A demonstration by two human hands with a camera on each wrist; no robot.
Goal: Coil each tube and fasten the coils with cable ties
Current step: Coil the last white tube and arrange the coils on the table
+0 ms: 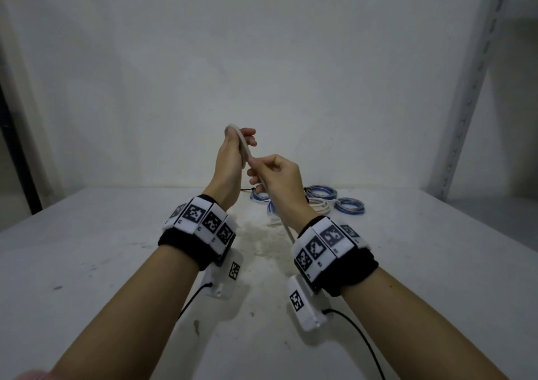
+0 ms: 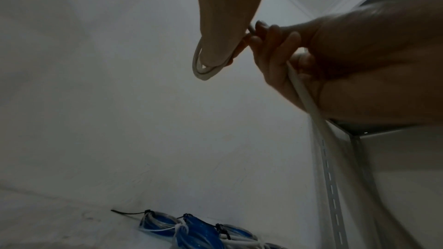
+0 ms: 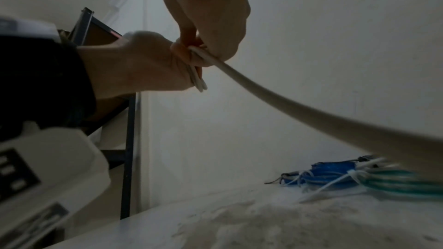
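In the head view my left hand [image 1: 243,141] is raised above the table, gripping a small coil of white tube [image 1: 244,148] looped around the palm. Just to its right, my right hand [image 1: 257,173] pinches the same tube, whose loose length [image 1: 286,228] trails down to the table. The left wrist view shows the loops [image 2: 200,71] hanging round the heel of the left hand and the right hand [image 2: 282,60] closed on the tube [image 2: 309,103]. In the right wrist view the right hand [image 3: 203,48] pinches the tube [image 3: 263,99] beside the left hand's loops [image 3: 198,80].
Several tied coils lie at the back of the table [image 1: 116,263]: blue ones [image 1: 349,205] and a white one [image 1: 318,205], with white tie tails [image 3: 330,183] sticking out. A perforated shelf upright [image 1: 477,82] rises at the right. The wall stands close behind.
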